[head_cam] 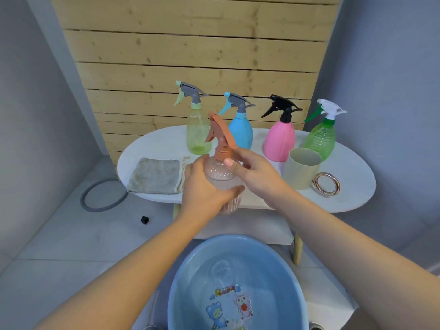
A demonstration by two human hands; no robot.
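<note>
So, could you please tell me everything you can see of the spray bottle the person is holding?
The spray bottle has a clear, pink-tinted plastic body, with raised dots on its shoulder and vertical ribs lower down, and a terracotta trigger head on a matching collar. It is held upright in front of the white table's near edge. The left hand wraps its body; the right hand grips the neck, thumb on the shoulder. Whether it holds liquid cannot be told.

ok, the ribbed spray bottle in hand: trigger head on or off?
On: orange trigger head sits on the spray bottle, right hand holding its collar, left hand gripping the body.
</note>
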